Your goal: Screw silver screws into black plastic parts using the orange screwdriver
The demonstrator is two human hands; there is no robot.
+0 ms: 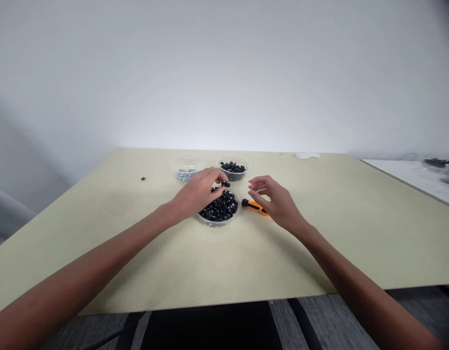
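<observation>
Between the thumb and fingers of my left hand (pixel 200 189) is a small black part (pixel 225 184), held above a round clear tub (pixel 219 223) filled with similar glossy black pieces (pixel 220 208). My right hand (pixel 273 199) hovers to the right, fingers curved and apart from the thumb, with nothing visible in it. Under that hand an orange and black tool (pixel 256 207) lies on the table, partly covered by the fingers; its kind is unclear. Behind the left hand a second clear tub (pixel 185 170) contains small silvery pieces, perhaps screws.
A third clear tub (pixel 234 170) of black pieces stands at the back. One small dark piece (pixel 143 178) lies alone on the left of the pale table (pixel 209 272). A white item (pixel 307 155) rests near the wall. On the right is a white surface (pixel 410 177) with dark items.
</observation>
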